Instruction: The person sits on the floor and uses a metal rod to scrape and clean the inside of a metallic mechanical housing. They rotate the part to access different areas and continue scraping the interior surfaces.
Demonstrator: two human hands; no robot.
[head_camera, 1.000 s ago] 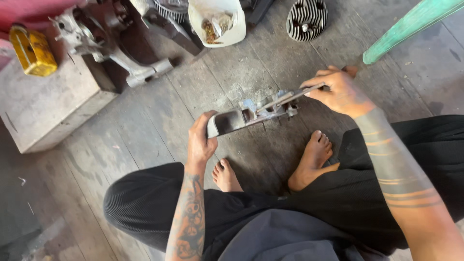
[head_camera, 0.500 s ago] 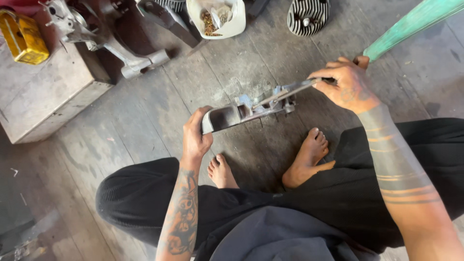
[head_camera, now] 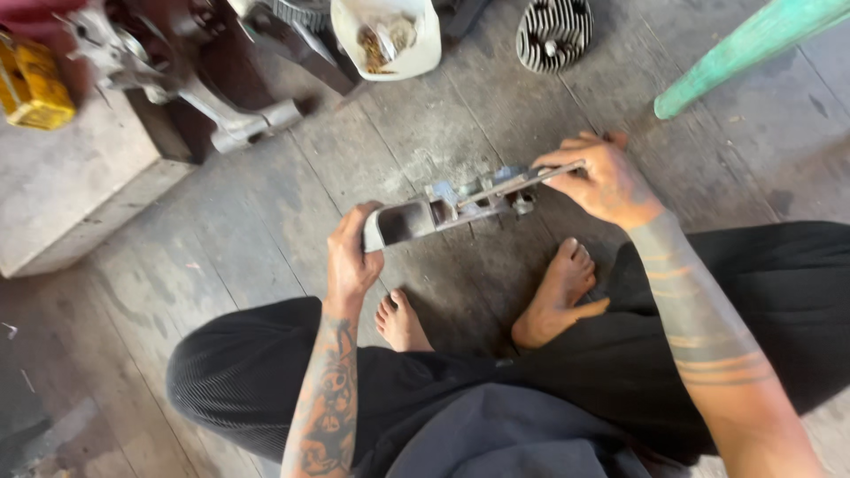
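I sit on a wooden floor with my bare feet in front of me. My left hand [head_camera: 350, 257] grips the near end of a grey metal engine casting [head_camera: 443, 211] and holds it above the floor. My right hand [head_camera: 598, 181] is closed on a thin flat metal tool [head_camera: 522, 181], which lies along the top of the casting's far end. Pale dust or filings mark the floorboards just under the part.
A white tub [head_camera: 390, 40] of small parts stands at the top. A finned cylinder head [head_camera: 553, 34] lies to its right. A green post [head_camera: 753, 49] slants in at top right. Engine parts [head_camera: 177, 80], a yellow object [head_camera: 34, 88] and a concrete slab [head_camera: 80, 190] fill the top left.
The view has tilted and shifted slightly. My right hand and the thin tool have slid a little along the casting; my left hand keeps its grip.
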